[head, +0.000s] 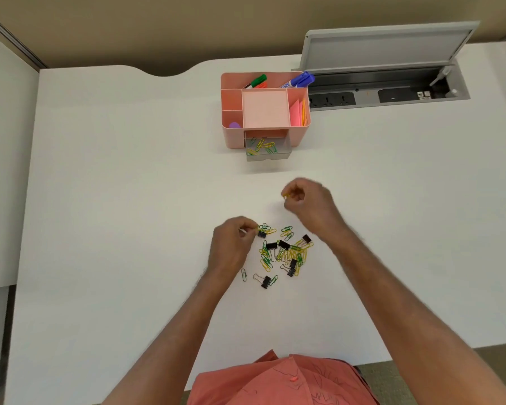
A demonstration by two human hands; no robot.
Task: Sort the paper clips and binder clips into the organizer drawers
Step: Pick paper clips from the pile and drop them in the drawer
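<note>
Spreading across the whole view, the white desk (129,200) carries everything, with an open cable hatch (389,68) sunk into its far right corner. Just beside the hatch, toward the far edge, stands the pink organizer (265,108), markers and sticky notes in its top trays. Its clear drawer (268,149) is pulled out toward the person and already holds several paper clips, so it is likely left open to take more. Near the middle of the desk lies the pile of clips (284,254), green and yellow paper clips tangled with black binder clips.

The right hand (308,204) hovers between pile and drawer, fingers curled, pinching a yellow paper clip (285,196), probably bound for the drawer. The left hand (234,239) sits at the pile's left side, fingertips pinched on a clip there. Nothing lies between hand and drawer.
</note>
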